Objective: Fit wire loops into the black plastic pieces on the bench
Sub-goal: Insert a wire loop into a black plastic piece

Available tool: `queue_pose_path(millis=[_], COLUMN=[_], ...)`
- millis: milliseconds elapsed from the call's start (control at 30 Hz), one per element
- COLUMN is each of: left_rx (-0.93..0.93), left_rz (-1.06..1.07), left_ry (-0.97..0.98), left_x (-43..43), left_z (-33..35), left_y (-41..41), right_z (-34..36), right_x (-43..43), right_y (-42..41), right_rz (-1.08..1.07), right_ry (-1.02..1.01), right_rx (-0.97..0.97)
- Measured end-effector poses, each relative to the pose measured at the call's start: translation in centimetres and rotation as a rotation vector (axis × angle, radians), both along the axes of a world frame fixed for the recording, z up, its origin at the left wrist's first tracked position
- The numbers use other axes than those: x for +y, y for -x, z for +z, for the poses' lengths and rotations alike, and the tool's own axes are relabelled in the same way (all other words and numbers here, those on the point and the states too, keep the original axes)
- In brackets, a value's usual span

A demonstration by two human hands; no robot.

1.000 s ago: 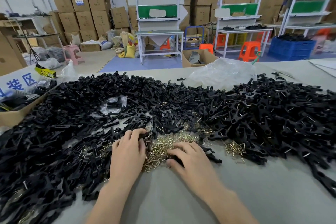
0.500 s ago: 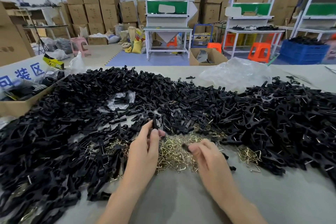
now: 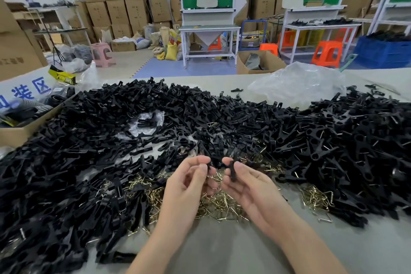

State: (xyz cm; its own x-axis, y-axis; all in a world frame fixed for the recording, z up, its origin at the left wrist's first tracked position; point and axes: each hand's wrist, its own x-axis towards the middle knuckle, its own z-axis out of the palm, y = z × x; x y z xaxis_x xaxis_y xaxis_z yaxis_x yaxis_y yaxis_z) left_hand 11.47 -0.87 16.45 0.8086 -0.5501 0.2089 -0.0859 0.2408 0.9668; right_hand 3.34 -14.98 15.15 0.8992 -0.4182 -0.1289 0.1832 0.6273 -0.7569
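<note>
hands meet just above the heap of brass wire loops [image 3: 213, 203], which serves as the marker for everything else on this desk [image 3: 222, 253]. the right hand [image 3: 251, 187] has its grip closed on one black plastic piece [image 3: 233, 170], pinched upright between thumb and forefinger over the heap's far edge. the left hand [image 3: 189, 182] has its fingers curled and the tips drawn together on a small dark bit [image 3: 209, 165]; whether that is a second piece or a loop i cannot tell. the step looks like lining parts up for a fit, with a great many pieces yet to do. it probably goes best if the right hand holds the piece away from its slot and turns the slot toward the left hand. one leg of a loop would then go in first, before the other is sprung in. the loops lie tangled, so lifting a single one clear of the heap should save fumbling. open room lies on the near side of the heap, where bare desk runs back between the forearms. left of the heap and beyond it, loose black pieces [image 3: 73, 162] crowd in and overlap its edge. just right of it sits a smaller clump of loops [image 3: 315, 198], then a pile of pieces showing wire [image 3: 347, 151]. a clear plastic bag [image 3: 295, 83] lies well beyond the heap, and a cardboard box [image 3: 13, 138] stands far to its left.
</note>
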Motion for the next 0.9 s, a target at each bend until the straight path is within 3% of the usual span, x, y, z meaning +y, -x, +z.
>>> queue_pose_path(millis=[167, 400, 567, 900], left_rx=[-0.113, -0.2, -0.148, -0.098], left_rz=[-0.063, 0.104, 0.081, 0.073], left_ry=[-0.099, -0.111, -0.164, -0.103], left_x=[-0.3, -0.4, -0.1, 0.1], left_z=[-0.2, 0.3, 0.3, 0.4], left_y=[0.7, 1.1, 0.7, 0.6], right_z=[0.7, 0.8, 1.1, 1.6], right_x=[-0.2, 0.5, 1.1, 1.2], right_y=[-0.2, 0.3, 0.8, 1.2], right_rz=[-0.088, -0.06, -0.006, -0.015], right_ry=[0.042, 0.278, 0.405, 0.419], right_rx=[-0.011, -0.021, 0.001, -0.017])
